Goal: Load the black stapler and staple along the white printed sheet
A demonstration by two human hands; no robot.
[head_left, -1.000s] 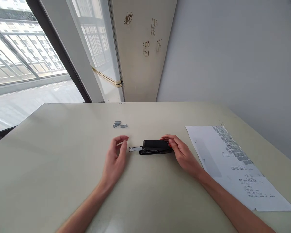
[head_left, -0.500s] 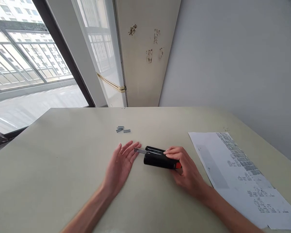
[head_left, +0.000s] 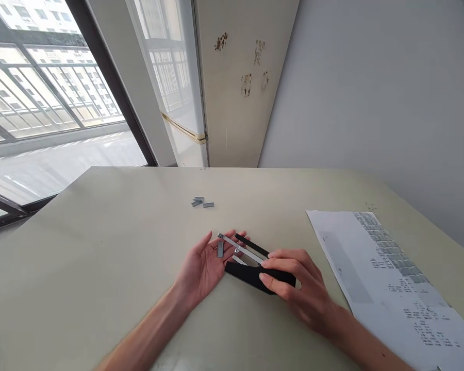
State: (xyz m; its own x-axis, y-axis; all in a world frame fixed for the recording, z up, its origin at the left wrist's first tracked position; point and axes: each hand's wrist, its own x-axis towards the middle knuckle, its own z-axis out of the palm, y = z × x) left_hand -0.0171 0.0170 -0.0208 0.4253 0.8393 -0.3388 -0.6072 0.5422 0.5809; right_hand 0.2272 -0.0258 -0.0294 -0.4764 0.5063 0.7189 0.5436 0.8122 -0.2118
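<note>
long black plastic-and-metal stapler (head_left: 245,274): likely light, stiff; hold rear | right hand (head_left: 306,292): fingers gripping it | left hand (head_left: 204,269): fingers uncurled (slim grey metal staple strip (head_left: 220,249) over them)

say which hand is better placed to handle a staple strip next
Probably the left hand: open, palm up, with a staple strip on it; the right hand holds the stapler.

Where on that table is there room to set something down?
Bare: the left of the table, past the left hand; also between the staple strips and printed sheet. Crowded: the middle, where the right hand holds the stapler.
</note>
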